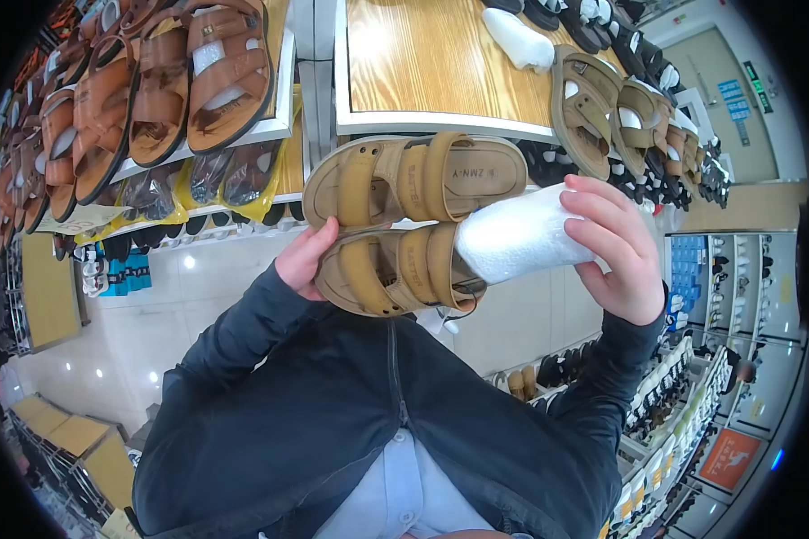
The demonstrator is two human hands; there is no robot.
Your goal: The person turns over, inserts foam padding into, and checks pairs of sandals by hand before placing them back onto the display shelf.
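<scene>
A pair of tan two-strap sandals is held side by side in front of my chest, the upper sandal (363,184) against the lower sandal (364,269). My left hand (307,259) grips them at the left ends, its thumb on top and the other fingers hidden underneath. My right hand (616,247) is closed around the right end of a white shoe stuffing (517,238). The other end of this stuffing lies at the open heel of the lower sandal; I cannot tell how far inside it sits. A small white tag (449,325) hangs below the lower sandal.
Ahead stands a wooden display shelf (440,67) with a white edge. Another white shoe stuffing (518,39) lies on it, near olive sandals (587,112). Brown sandals (229,76) line the left shelf. Shoe racks (665,422) stand at the right over a tiled floor (198,287).
</scene>
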